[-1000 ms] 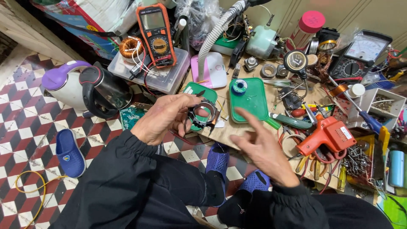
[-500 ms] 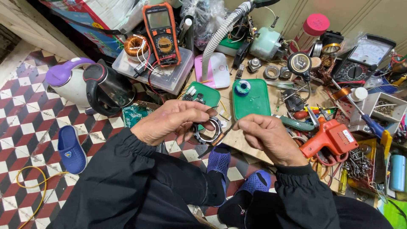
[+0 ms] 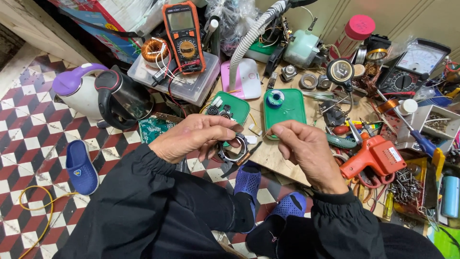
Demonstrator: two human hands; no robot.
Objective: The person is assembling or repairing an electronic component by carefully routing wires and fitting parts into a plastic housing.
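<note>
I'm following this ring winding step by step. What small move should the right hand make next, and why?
Probably draw the thin wire taut, away from the ring. The left hand holds the metal ring over the knees, the right hand pinches the wire's end beside it, and the short span between them looks slack.

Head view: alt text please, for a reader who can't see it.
A person's left hand holds a small metal ring part while the right hand pinches a thin wire beside it, above a cluttered wooden board with green trays, an orange multimeter and an orange power tool.
</note>
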